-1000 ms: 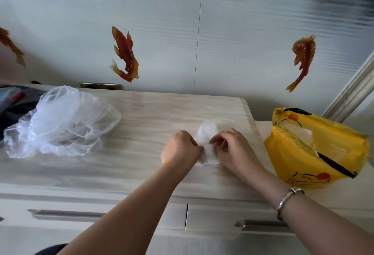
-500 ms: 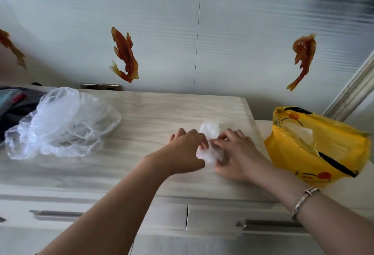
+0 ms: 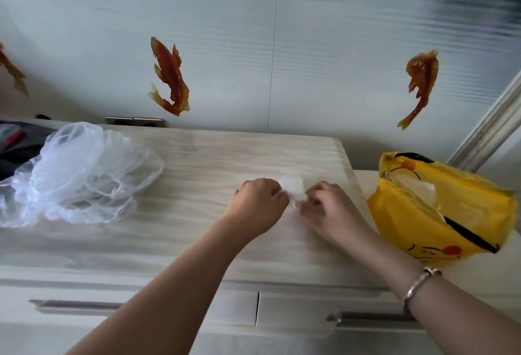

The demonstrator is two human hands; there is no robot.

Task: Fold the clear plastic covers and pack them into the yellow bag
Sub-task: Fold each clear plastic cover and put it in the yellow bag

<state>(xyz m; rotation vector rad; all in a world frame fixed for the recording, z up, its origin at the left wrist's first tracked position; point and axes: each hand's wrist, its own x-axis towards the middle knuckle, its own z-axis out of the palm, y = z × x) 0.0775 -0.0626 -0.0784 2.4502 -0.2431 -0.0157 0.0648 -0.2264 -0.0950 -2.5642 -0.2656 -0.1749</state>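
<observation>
Two hands [image 3: 258, 203] [image 3: 328, 208], crinkled clear cover [image 3: 293, 188]

Small folded clear cover [image 3: 293, 189] on countertop; loose covers [image 3: 76, 174] left, yellow bag [image 3: 451, 213] right.

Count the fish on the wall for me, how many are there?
3. One fish is above the plastic pile, one fish above the yellow bag, and one fish is cut off at the left edge. More may be outside the picture.

A pale wood-grain cabinet top [image 3: 214, 157] carries a heap of clear plastic covers [image 3: 76, 174] at its left.
</observation>
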